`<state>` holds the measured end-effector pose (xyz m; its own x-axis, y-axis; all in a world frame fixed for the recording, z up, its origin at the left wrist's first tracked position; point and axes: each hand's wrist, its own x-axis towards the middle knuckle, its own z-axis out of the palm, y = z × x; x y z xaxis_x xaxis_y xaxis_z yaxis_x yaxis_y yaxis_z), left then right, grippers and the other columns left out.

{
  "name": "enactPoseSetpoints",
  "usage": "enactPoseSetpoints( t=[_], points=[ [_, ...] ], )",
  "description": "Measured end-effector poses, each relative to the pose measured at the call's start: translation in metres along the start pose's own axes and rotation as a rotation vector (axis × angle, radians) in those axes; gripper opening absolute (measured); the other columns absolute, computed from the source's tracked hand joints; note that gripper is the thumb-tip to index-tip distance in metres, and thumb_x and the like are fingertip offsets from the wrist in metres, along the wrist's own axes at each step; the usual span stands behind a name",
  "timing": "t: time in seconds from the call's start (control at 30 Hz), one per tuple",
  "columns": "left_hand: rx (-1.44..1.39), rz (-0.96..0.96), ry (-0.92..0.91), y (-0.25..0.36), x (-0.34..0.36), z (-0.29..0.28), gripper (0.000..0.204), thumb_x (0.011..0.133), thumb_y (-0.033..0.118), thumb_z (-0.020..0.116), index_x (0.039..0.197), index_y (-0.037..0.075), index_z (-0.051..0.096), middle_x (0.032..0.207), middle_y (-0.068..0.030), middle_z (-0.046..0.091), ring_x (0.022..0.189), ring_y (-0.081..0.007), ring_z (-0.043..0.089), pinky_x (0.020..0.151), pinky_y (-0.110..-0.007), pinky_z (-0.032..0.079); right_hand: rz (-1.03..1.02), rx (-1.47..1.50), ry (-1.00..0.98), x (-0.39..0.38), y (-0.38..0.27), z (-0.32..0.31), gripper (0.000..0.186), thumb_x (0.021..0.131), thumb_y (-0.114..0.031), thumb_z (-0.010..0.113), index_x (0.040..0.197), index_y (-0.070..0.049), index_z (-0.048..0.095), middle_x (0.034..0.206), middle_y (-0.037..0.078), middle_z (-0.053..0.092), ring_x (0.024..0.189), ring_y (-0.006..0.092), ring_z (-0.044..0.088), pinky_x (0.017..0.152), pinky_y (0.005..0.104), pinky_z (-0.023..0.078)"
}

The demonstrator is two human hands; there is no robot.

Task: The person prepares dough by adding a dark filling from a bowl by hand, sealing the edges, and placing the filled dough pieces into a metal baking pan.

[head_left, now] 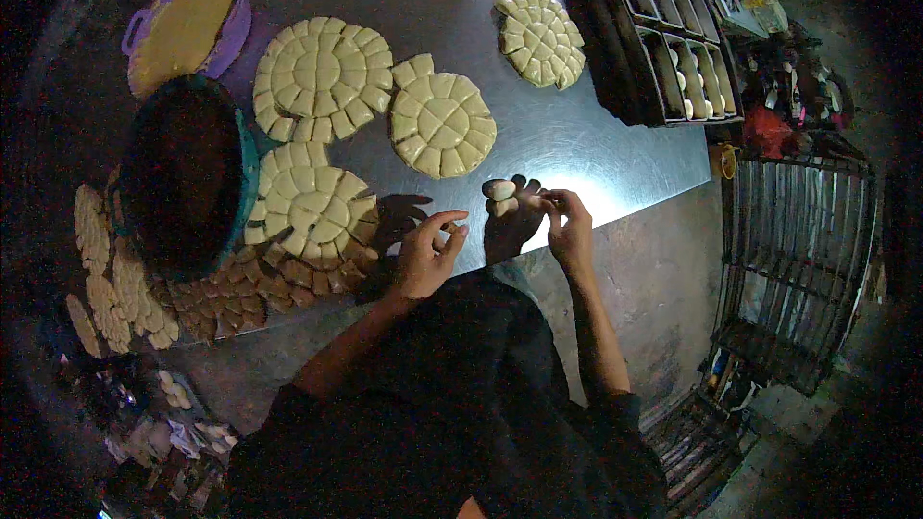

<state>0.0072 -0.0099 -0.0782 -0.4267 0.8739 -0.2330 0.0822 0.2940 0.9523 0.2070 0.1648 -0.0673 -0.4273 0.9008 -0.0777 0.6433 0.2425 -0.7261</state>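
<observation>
My left hand (430, 255) is just over the steel table's near edge, its fingers curled toward the thumb. Something small and brownish may be between them; I cannot make it out. To its right, my right hand (570, 226) holds thumb and fingertips pinched together, and what they hold, if anything, is hidden. Between and slightly beyond the hands, small pale dough pieces (502, 194) lie close together in the right hand's shadow. A pale dough round (442, 125), cut into wedges and blocks, lies beyond my left hand. Another cut round (322, 211) is left of that hand.
More cut dough rounds lie farther back (322, 77) and at far right (541, 38). Brown dough pieces (216, 303) line the near left edge. A dark green-rimmed tub (248, 159) and purple basin (236, 29) stand left. A divided tray (663, 29) holds dough pieces; a metal rack (798, 250) stands right.
</observation>
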Motion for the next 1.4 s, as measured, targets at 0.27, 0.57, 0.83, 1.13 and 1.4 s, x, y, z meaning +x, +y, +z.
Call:
enactPoseSetpoints(
  t=[0.27, 0.57, 0.83, 1.13, 1.4],
  points=[
    [0.595, 0.317, -0.038, -0.022, -0.012, -0.007, 0.024, 0.086, 0.019, 0.072, 0.107, 0.006, 0.068, 0.104, -0.0134, 0.068, 0.095, -0.031, 0.066, 0.08, -0.042, 0.052, -0.056, -0.067, -0.11, 0.029, 0.01, -0.006, 0.022, 0.095, -0.007, 0.063, 0.116, -0.006, 0.069, 0.107, 0.016, 0.06, 0.095, 0.0266, 0.067, 0.073, 0.0342, 0.057],
    [0.739, 0.346, 0.311, 0.04, 0.002, 0.041, 0.024, 0.09, 0.026, 0.07, 0.107, 0.01, 0.07, 0.098, -0.0091, 0.07, 0.088, -0.0309, 0.068, 0.077, -0.043, 0.053, -0.676, -0.051, -0.23, 0.225, -0.072, 0.108, 0.03, 0.087, -0.025, 0.07, 0.108, -0.004, 0.068, 0.093, 0.019, 0.072, 0.082, 0.0402, 0.069, 0.074, 0.0444, 0.055],
    [0.794, -0.038, 0.44, 0.061, -0.027, 0.093, 0.028, 0.093, 0.031, 0.067, 0.115, 0.014, 0.07, 0.103, -0.0084, 0.07, 0.094, -0.0319, 0.067, 0.081, -0.043, 0.054, -0.77, 0.162, -0.261, 0.259, -0.101, 0.176, 0.039, 0.079, -0.021, 0.079, 0.111, -0.005, 0.064, 0.096, 0.015, 0.072, 0.087, 0.0388, 0.069, 0.078, 0.0446, 0.055],
    [0.635, -0.049, 0.597, 0.082, -0.018, 0.084, 0.039, 0.094, 0.029, 0.065, 0.131, 0.015, 0.06, 0.12, -0.0147, 0.064, 0.109, -0.036, 0.062, 0.098, -0.047, 0.048, -0.971, 0.432, -0.243, 0.241, -0.132, 0.015, 0.018, 0.087, 0.002, 0.071, 0.105, 0.0, 0.067, 0.103, 0.011, 0.069, 0.094, 0.0177, 0.064, 0.081, 0.0308, 0.051],
    [0.277, 0.709, 0.978, 0.168, 0.045, -0.004, 0.062, 0.09, 0.039, 0.072, 0.136, 0.002, 0.051, 0.129, -0.0143, 0.057, 0.121, -0.0349, 0.055, 0.108, -0.048, 0.042, -0.442, 0.764, -0.687, 0.138, -0.222, -0.024, 0.02, 0.079, 0.002, 0.075, 0.098, -0.002, 0.072, 0.096, 0.004, 0.07, 0.09, 0.014, 0.063, 0.084, 0.0284, 0.05]
  ],
)
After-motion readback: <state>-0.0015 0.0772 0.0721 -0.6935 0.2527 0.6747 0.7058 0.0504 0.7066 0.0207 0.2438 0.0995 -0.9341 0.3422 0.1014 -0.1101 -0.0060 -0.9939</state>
